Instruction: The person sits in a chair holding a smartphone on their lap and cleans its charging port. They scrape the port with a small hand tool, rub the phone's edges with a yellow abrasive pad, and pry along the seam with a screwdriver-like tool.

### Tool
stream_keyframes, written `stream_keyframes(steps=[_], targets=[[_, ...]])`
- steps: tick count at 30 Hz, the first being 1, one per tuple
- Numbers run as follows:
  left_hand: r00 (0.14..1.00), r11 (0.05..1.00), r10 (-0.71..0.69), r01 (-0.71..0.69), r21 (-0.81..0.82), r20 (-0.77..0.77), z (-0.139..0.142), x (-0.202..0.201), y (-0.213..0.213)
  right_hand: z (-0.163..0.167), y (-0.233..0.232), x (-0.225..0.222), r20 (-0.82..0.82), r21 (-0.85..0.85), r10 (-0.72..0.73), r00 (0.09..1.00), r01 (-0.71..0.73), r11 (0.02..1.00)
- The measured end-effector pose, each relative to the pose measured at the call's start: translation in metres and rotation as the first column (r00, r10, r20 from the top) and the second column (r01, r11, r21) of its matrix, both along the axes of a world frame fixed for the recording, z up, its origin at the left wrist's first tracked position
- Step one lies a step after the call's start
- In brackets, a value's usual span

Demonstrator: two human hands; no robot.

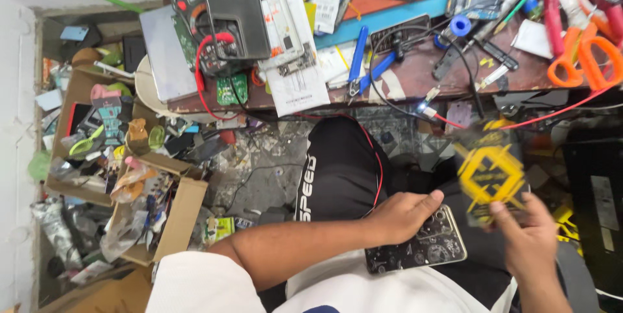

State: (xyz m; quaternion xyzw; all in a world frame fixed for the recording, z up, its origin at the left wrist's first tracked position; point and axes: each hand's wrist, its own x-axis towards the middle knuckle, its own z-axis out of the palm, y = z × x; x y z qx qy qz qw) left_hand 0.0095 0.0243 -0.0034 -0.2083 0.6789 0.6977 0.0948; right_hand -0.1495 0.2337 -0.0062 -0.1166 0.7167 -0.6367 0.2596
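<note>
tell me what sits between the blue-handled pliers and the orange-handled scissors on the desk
In the head view, between the blue-handled pliers and orange-handled scissors lie looping black cables, a blue tape roll and black probes.
</note>
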Motion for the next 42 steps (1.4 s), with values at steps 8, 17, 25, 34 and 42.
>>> stream_keyframes(steps=[8,17,25,34,42], targets=[[0.979,0.893,-0.196,0.156,-0.421,-0.054,0.032,0.005,-0.019,0.061,-0.084,-0.006,-0.074,-0.112,-0.064,0.995,0.056,0.992],[0.994,0.879,-0.101,0.075,-0.47,-0.031,0.033,0.003,-0.022,0.152,-0.268,-0.068,-0.106,-0.145,-0.017,0.994,0.002,0.989],[0.992,0.89,-0.088,0.037,-0.454,-0.093,0.028,0.005,-0.027,0.106,-0.146,-0.016,-0.491,0.322,0.184,0.852,-0.019,0.947],[0.995,0.897,0.06,-0.087,-0.432,-0.076,0.013,-0.013,-0.026,0.076,-0.015,-0.018,-0.59,0.324,0.394,0.704,-0.241,0.915],[0.973,0.913,0.214,-0.232,-0.336,-0.089,-0.008,-0.018,-0.018,0.038,-0.03,0.018,-0.28,0.303,0.357,0.891,-0.27,0.914]])
